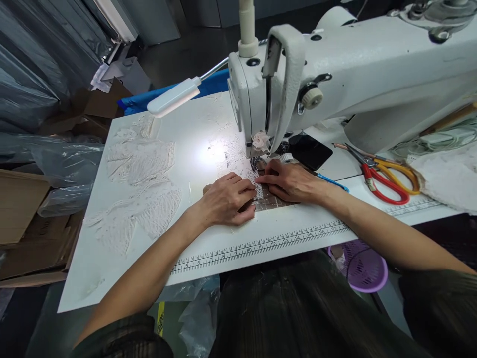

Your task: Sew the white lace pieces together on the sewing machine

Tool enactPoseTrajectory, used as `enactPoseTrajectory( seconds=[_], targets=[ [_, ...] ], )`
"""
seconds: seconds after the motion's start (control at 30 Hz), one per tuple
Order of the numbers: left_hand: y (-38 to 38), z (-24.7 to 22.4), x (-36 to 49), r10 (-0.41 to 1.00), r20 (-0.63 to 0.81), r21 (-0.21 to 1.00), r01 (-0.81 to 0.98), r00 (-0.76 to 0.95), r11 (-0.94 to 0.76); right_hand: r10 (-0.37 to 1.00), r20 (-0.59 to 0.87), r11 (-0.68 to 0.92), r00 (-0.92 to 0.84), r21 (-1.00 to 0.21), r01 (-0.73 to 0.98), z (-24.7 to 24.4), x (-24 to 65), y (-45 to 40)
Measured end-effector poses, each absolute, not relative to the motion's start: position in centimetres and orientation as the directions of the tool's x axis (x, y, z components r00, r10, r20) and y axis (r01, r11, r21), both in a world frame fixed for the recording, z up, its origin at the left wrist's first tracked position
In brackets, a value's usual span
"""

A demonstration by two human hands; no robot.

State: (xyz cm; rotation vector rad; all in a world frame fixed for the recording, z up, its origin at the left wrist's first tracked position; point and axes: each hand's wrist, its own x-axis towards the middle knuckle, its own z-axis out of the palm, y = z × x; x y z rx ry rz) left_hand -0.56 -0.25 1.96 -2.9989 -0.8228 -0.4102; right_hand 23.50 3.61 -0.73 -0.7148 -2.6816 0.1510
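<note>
A piece of white lace fabric (240, 166) lies under the presser foot (257, 163) of a white sewing machine (335, 69). My left hand (229, 199) rests on the near left part of this lace, its fingers curled in over the edge, the fingertips partly hidden. From the other side, my right hand (292, 181) pinches the lace's right edge close to the foot, with the index finger stretched toward the left hand. Both hands sit just in front of the needle area. The metal plate (270, 200) shows beneath them.
Several cut lace pieces (141, 159) lie on the left of the white table (197, 199). A lamp (175, 97) shines over the work. Right of my hand are a black phone (310, 150), a blue pen-like tool (333, 183) and scissors (385, 184). A purple basket (367, 268) hangs below.
</note>
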Motion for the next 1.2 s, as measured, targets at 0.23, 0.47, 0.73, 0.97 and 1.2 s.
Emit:
enactPoseTrajectory(
  seconds=[0.23, 0.47, 0.73, 0.97, 1.2],
  targets=[
    [-0.6, 1.8, -1.0, 0.517, 0.282, 0.116, 0.506, 0.808, -0.854, 0.512, 0.331, 0.857, -0.792, -0.14, 0.496, -0.9, 23.1, 3.5],
    [-0.4, 1.3, -1.1, 0.55, 0.267, 0.126, 0.537, 0.791, -0.834, 0.607, 0.242, 0.792, -0.757, -0.1, 0.603, -0.5, 22.5, 3.3],
    [0.0, 0.5, -1.1, 0.561, 0.301, 0.079, 0.566, 0.771, -0.82, 0.629, 0.164, 0.778, -0.76, -0.124, 0.616, -0.3, 22.8, 3.3],
    [0.3, 0.5, -0.9, 0.602, 0.298, 0.097, 0.604, 0.741, -0.791, 0.622, 0.17, 0.783, -0.764, -0.147, 0.605, -0.4, 23.0, 3.2],
    [0.6, 0.4, -0.8, 0.648, 0.264, 0.079, 0.653, 0.715, -0.753, 0.619, 0.207, 0.786, -0.758, -0.158, 0.598, -0.3, 22.9, 2.9]
  ],
)
